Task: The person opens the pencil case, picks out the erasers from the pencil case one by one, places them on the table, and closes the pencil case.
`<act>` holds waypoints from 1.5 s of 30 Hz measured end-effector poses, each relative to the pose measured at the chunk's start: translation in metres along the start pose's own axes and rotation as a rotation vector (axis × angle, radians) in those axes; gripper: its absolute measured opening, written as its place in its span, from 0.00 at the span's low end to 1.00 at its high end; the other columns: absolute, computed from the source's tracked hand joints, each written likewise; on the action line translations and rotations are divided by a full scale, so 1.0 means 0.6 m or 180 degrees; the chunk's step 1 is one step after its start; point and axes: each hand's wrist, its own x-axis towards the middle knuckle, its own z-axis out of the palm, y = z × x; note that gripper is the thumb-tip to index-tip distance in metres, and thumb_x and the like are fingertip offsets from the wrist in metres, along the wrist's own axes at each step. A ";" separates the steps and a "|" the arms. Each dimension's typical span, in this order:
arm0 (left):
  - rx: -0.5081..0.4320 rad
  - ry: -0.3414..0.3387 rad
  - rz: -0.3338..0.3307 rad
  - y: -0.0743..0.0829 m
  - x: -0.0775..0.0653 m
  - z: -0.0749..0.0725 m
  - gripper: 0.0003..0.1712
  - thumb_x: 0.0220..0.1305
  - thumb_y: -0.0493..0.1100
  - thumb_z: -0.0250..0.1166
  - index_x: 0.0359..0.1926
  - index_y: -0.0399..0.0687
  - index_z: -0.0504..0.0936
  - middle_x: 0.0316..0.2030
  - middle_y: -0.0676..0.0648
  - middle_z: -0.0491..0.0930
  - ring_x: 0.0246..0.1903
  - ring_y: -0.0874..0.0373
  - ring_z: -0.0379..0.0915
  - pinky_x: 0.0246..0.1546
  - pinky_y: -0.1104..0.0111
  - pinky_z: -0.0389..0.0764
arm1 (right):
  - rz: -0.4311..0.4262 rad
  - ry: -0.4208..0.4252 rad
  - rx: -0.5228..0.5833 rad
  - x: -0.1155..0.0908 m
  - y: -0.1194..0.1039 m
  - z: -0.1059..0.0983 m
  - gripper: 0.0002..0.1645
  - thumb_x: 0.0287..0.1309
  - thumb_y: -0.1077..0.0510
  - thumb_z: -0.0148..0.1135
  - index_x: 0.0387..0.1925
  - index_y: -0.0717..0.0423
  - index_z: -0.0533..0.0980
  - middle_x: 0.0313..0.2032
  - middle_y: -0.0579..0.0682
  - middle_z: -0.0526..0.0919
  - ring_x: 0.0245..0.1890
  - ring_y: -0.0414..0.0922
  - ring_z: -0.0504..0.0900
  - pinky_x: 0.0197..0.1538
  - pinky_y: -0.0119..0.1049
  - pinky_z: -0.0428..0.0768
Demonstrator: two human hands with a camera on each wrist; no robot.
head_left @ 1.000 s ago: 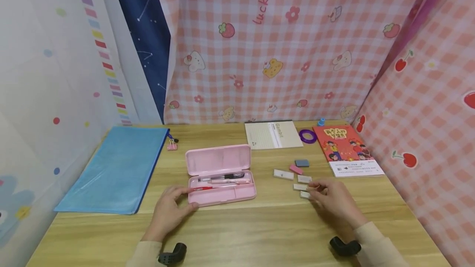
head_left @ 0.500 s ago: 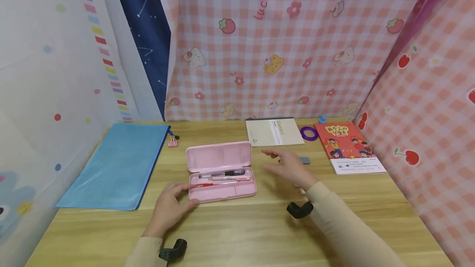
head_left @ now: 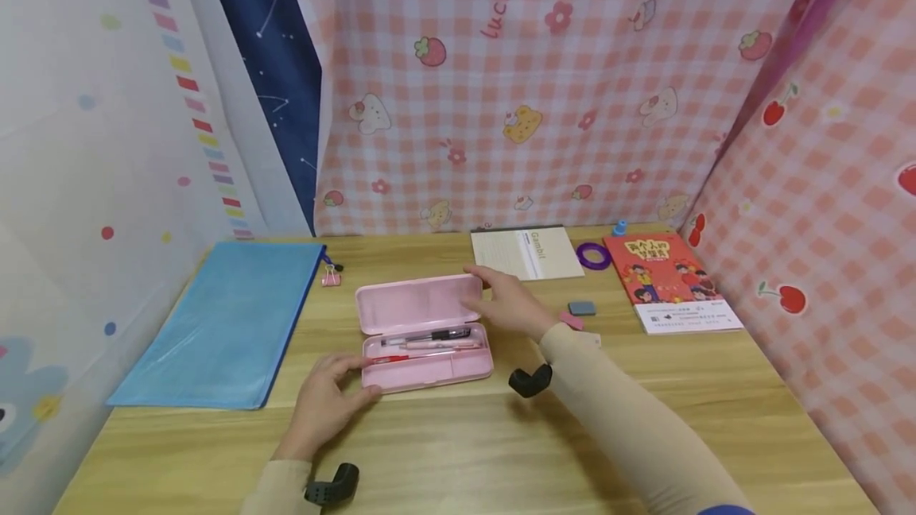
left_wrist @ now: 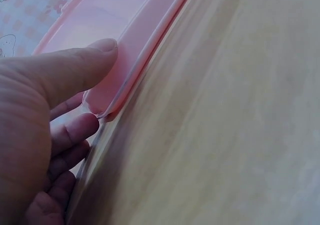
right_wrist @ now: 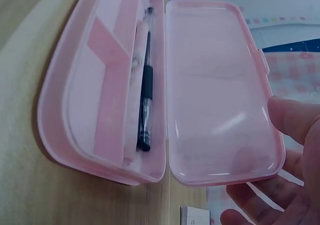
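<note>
A pink pencil case (head_left: pixel 415 377) lies open on the table, its lid (head_left: pixel 408 304) tilted up at the back. Inside are a black-gripped pen (head_left: pixel 449 333), a pale pink pen (head_left: pixel 422 346) and a red pen (head_left: pixel 386 358). My left hand (head_left: pixel 324 408) grips the case's left end, its thumb (left_wrist: pixel 95 60) over the wall and fingers at the corner. At the lid's right end, my right hand (head_left: pixel 514 307) pinches the edge, with the thumb (right_wrist: pixel 290 115) on one face and fingers curled behind. The right sleeve covers part of the table.
Right of the case lie a blue-grey eraser (head_left: pixel 582 308), a pink eraser (head_left: pixel 571 321) and a partly hidden white block (head_left: pixel 592 338). Behind are a notebook (head_left: pixel 501 254), purple tape ring (head_left: pixel 594 256) and red book (head_left: pixel 654 272). A blue folder (head_left: pixel 222 324) and pink binder clip (head_left: pixel 331 277) lie left.
My right hand has left the small white blocks on the right, swung left across the table and taken hold of the lid's right end. My left hand has stayed at the case.
</note>
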 end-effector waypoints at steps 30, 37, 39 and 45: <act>0.0865 0.0075 0.0976 0.123 0.045 -0.064 0.41 0.54 0.56 0.72 0.63 0.38 0.71 0.63 0.37 0.67 0.63 0.41 0.61 0.61 0.46 0.67 | -0.0829 0.0239 -0.0452 -0.104 -0.018 0.042 0.25 0.69 0.42 0.51 0.55 0.53 0.78 0.51 0.51 0.81 0.54 0.48 0.77 0.59 0.45 0.74; 0.1215 -0.0452 0.1180 0.116 0.080 -0.040 0.43 0.59 0.64 0.64 0.67 0.41 0.68 0.68 0.37 0.61 0.69 0.40 0.52 0.66 0.45 0.57 | -0.0749 0.0181 -0.0862 -0.103 -0.007 0.070 0.23 0.69 0.43 0.51 0.59 0.45 0.77 0.59 0.55 0.76 0.60 0.52 0.72 0.64 0.48 0.69; 0.1343 -0.0638 0.1209 0.108 0.089 -0.033 0.45 0.59 0.68 0.61 0.68 0.43 0.67 0.69 0.38 0.60 0.69 0.40 0.51 0.67 0.45 0.56 | -0.0774 0.0122 -0.0961 -0.104 -0.004 0.074 0.24 0.67 0.42 0.53 0.60 0.46 0.75 0.61 0.57 0.74 0.62 0.54 0.70 0.65 0.49 0.67; 0.1518 -0.0949 0.1201 0.084 0.101 -0.017 0.51 0.57 0.74 0.56 0.70 0.44 0.63 0.70 0.38 0.57 0.70 0.38 0.49 0.66 0.42 0.54 | -0.0759 -0.0069 -0.1175 -0.105 0.008 0.081 0.34 0.63 0.37 0.56 0.65 0.48 0.71 0.66 0.59 0.66 0.67 0.59 0.62 0.68 0.54 0.61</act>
